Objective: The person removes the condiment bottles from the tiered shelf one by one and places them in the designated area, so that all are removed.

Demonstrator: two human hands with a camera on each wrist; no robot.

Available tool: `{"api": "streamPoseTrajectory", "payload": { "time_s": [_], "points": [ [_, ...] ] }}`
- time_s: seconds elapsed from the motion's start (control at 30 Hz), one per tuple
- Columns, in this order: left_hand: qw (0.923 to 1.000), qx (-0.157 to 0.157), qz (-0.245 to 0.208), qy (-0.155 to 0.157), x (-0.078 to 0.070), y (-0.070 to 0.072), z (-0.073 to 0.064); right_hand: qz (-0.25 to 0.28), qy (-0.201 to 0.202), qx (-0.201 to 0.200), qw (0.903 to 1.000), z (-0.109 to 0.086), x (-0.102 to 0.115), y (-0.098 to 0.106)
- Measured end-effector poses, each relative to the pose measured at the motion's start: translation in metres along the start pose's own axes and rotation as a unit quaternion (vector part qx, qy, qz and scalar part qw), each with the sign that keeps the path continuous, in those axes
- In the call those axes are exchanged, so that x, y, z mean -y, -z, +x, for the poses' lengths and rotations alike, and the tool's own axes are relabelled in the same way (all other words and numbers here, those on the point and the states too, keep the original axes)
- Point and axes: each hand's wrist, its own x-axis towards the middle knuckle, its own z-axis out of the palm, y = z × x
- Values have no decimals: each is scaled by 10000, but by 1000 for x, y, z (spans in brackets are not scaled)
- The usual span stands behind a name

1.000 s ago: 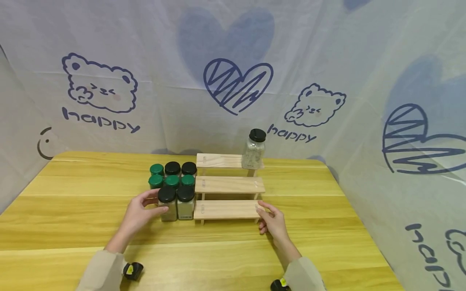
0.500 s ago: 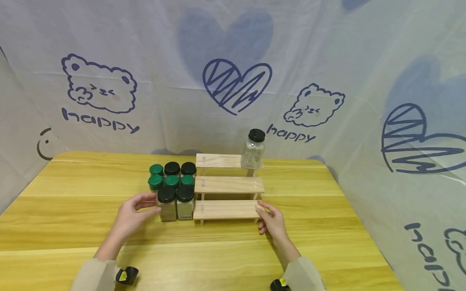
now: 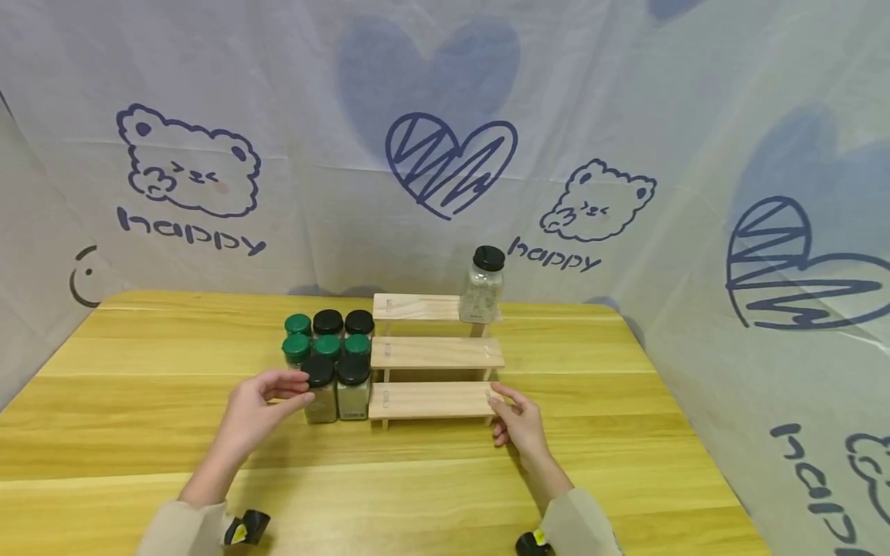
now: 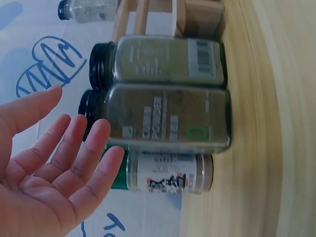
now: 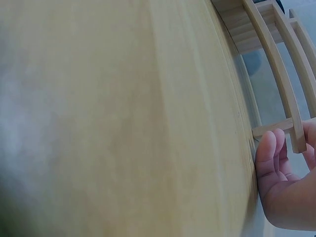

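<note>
My left hand is beside the front-left spice jar, its fingers loosely bent and the thumb apart. In the left wrist view a gap shows between thumb and fingers, whose tips lie near that jar's black lid; contact is unclear. A second black-lidded spice jar stands close on its right. My right hand holds the right end of the three-step wooden rack at its lowest board, thumb and fingers on either side. On the top step, at the right, stands a black-lidded glass jar.
Behind the two front jars stand several more with green lids and black lids, packed tightly against the rack's left side. A printed cloth hangs behind the wooden table.
My left hand drew back leftward from the front-left jar, then came slightly right toward it again. The right hand stays at the rack. Jars and rack have not visibly moved.
</note>
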Motion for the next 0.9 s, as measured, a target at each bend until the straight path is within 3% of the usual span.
{"api": "streamPoseTrajectory", "payload": {
  "time_s": [0.27, 0.5, 0.9],
  "points": [
    [9985, 192, -520, -35, -7, -15, 0, -5, -13, 4, 10000, 0, 0, 0],
    [9941, 539, -917, -228, -16, -31, 1, -76, -27, -95, 9999, 0, 0, -1],
    [9892, 718, -1230, -343, -26, -47, 6, -45, 17, -150, 9999, 1, 0, -2]
  ]
}}
